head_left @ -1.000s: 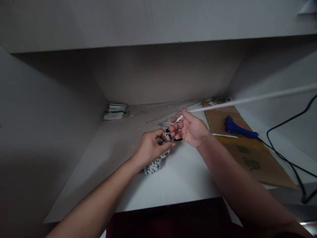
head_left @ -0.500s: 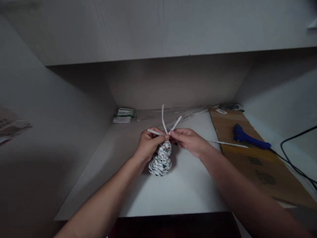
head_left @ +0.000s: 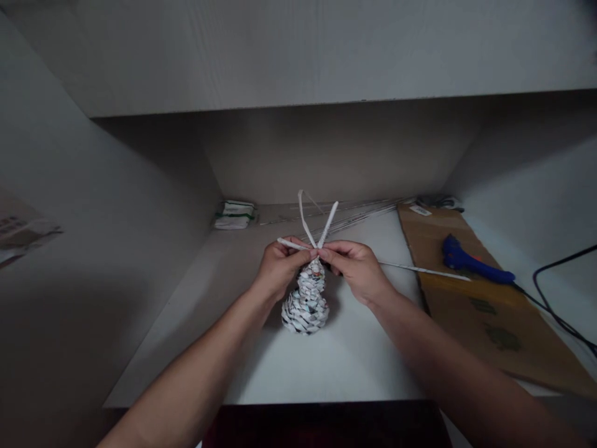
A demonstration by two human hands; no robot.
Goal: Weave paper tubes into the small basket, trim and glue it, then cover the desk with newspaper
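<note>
A gourd-shaped woven paper piece [head_left: 305, 308], wide at the bottom and narrow at the neck, hangs or rests between my hands over the white tabletop. At its top, my left hand [head_left: 280, 267] pinches the base of the white paper strips, thumb against fingers. My right hand [head_left: 357, 264] pinches the same spot from the other side, its thumb almost touching the left one. Two strips [head_left: 329, 223] rise in a V, one of them bent over at its tip. Another sticks out leftward, and a long paper strip [head_left: 429, 271] runs right from under my right hand.
A blue glue gun [head_left: 476, 261] lies on a flat cardboard sheet [head_left: 508, 317] at the right, its black cable [head_left: 550, 311] trailing off. Several thin paper sticks [head_left: 359, 214] lie at the back. A white-and-green packet [head_left: 236, 214] sits at the back left. A shelf edge overhangs.
My right hand has drawn in closer to my left at the neck. The right upright strip stands steeper and higher, and the woven piece is more in view.
</note>
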